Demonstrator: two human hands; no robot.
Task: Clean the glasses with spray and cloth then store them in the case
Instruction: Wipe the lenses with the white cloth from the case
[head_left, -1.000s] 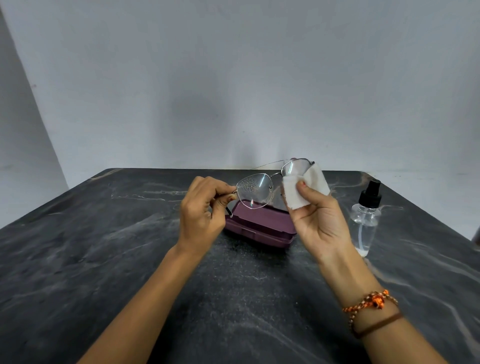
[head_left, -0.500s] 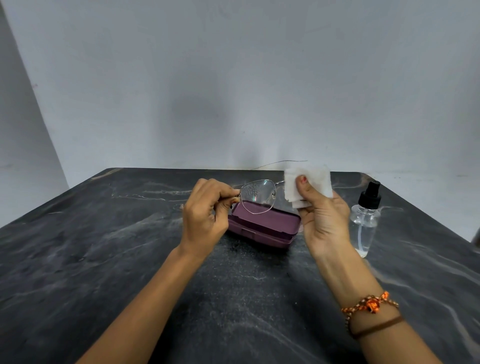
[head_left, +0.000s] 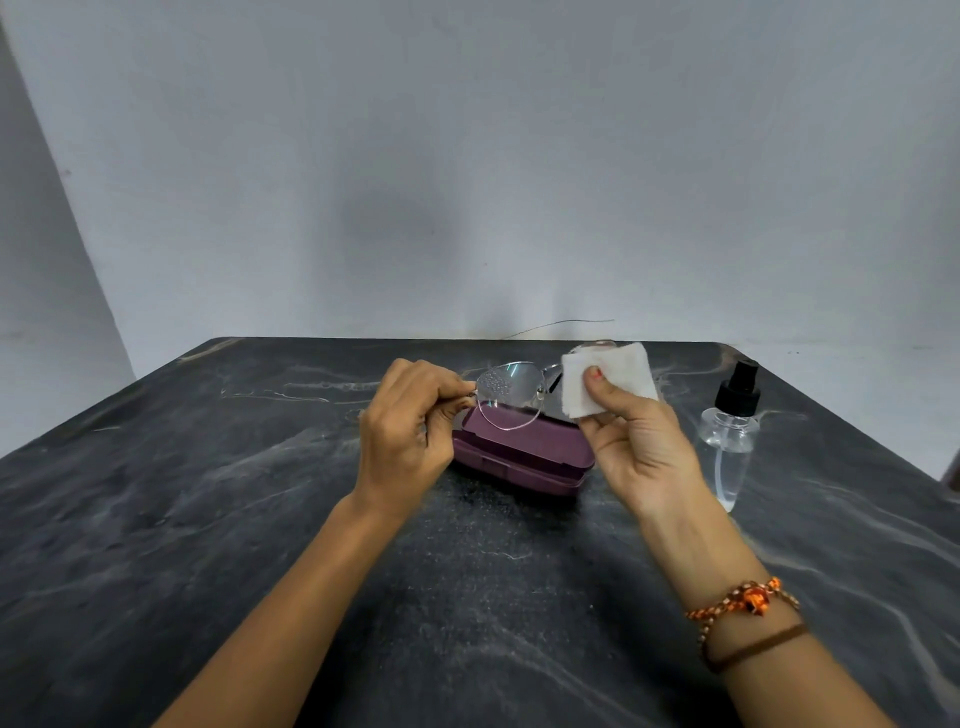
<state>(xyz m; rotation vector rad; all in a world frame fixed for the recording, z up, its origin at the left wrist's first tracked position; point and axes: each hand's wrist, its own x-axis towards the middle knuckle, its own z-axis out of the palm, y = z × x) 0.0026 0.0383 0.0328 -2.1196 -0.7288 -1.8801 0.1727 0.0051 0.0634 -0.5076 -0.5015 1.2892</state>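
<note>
Above closed case: L hand pinches glasses at hinge, long axis crosswise; R hand pinches cloth over far lens.

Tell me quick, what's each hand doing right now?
Left hand: closed, pinching the glasses at one end of the frame.
Right hand: closed, pressing the white cloth over the other lens.

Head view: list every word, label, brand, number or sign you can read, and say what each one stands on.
No readable text anywhere in this view.
Spray bottle: clear body, black pump, no label showing.
Case: plain purple lid, no brand or mark visible.
Cloth: plain white.
Glasses: only droplets on the lens, no lettering; any print on the frame is too small to tell.
</note>
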